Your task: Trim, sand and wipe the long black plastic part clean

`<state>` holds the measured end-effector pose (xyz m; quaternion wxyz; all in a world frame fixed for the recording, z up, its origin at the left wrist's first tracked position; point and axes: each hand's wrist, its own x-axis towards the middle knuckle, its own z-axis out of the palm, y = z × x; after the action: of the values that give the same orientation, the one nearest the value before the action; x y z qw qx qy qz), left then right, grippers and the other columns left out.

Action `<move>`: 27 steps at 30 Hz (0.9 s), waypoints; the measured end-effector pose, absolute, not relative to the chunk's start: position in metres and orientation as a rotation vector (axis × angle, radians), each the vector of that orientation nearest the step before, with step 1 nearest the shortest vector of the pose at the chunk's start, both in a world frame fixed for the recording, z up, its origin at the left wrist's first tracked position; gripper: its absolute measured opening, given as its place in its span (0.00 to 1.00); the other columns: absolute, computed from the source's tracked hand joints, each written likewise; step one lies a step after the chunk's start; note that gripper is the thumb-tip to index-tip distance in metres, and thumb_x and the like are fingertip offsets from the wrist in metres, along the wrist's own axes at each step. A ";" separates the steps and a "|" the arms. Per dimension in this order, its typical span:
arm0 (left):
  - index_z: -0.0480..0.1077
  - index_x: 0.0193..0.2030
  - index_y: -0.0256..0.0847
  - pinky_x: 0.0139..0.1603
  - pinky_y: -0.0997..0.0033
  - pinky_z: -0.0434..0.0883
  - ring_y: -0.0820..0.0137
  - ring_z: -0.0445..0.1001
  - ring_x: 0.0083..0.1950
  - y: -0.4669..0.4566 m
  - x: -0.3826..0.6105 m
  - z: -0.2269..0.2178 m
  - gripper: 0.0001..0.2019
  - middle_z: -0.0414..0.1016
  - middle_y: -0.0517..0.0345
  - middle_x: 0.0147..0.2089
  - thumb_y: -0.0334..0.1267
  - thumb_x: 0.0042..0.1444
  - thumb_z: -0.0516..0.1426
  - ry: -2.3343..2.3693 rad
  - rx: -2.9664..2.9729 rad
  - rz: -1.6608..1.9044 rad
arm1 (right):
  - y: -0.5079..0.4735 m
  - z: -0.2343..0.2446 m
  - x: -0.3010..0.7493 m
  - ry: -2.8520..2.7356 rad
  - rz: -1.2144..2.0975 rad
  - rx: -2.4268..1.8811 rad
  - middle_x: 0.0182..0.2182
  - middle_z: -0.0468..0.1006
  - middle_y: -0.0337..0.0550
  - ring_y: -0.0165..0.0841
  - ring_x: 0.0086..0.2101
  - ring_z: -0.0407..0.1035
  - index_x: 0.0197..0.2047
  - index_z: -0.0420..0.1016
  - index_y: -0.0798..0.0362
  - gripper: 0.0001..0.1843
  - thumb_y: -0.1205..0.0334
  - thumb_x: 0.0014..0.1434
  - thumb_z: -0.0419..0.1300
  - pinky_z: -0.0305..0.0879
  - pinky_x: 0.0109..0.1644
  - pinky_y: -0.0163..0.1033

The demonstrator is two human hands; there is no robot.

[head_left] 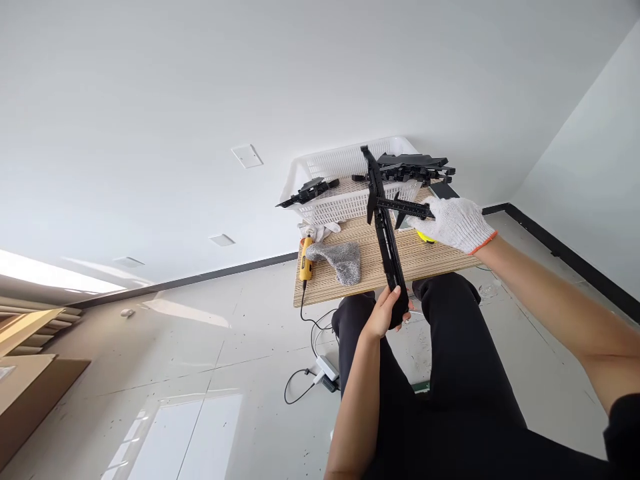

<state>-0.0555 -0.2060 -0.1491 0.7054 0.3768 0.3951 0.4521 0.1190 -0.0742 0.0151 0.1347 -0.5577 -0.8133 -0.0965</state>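
Note:
My left hand (387, 312), bare, is closed around the near end of a long black plastic arm (384, 227) held above my lap. My right hand (453, 222), in a white knit glove, grips a shorter black cross piece (405, 208) that meets the long arm near its far end. Both are held over a small wooden table (380, 263). A grey knit glove (340, 259) lies on the table to the left of the arm.
A white plastic basket (320, 200) stands at the table's far side with several black plastic parts (410, 167) on and in it. A yellow power tool (306, 259) lies at the table's left edge, its cable running to a power strip (326, 372) on the floor.

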 end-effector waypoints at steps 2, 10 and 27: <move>0.65 0.50 0.41 0.12 0.80 0.56 0.76 0.67 0.23 -0.207 -0.058 -0.148 0.30 0.74 0.58 0.34 0.69 0.60 0.56 0.884 0.808 0.993 | -0.070 0.012 0.121 -2.428 -0.354 -1.667 0.33 0.82 0.60 0.51 0.34 0.76 0.52 0.80 0.57 0.40 0.30 0.68 0.45 0.55 0.34 0.44; 0.65 0.50 0.41 0.12 0.80 0.55 0.76 0.68 0.22 -0.214 -0.063 -0.154 0.31 0.74 0.57 0.33 0.70 0.59 0.56 0.890 0.745 0.931 | -0.042 -0.008 0.120 -2.661 -0.413 -1.623 0.38 0.83 0.65 0.57 0.40 0.77 0.53 0.79 0.56 0.38 0.33 0.69 0.43 0.59 0.39 0.48; 0.67 0.49 0.39 0.13 0.78 0.57 0.75 0.69 0.22 -0.213 -0.063 -0.154 0.31 0.75 0.56 0.34 0.69 0.59 0.56 0.916 0.741 0.938 | -0.029 -0.025 0.141 -2.872 -0.354 -1.410 0.48 0.83 0.55 0.43 0.41 0.75 0.63 0.75 0.54 0.27 0.48 0.74 0.45 0.49 0.38 0.42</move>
<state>-0.0628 -0.2135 -0.1541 0.7297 0.3363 0.4158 0.4261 0.1411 -0.0290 -0.0255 -0.0386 -0.4378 -0.8915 -0.1099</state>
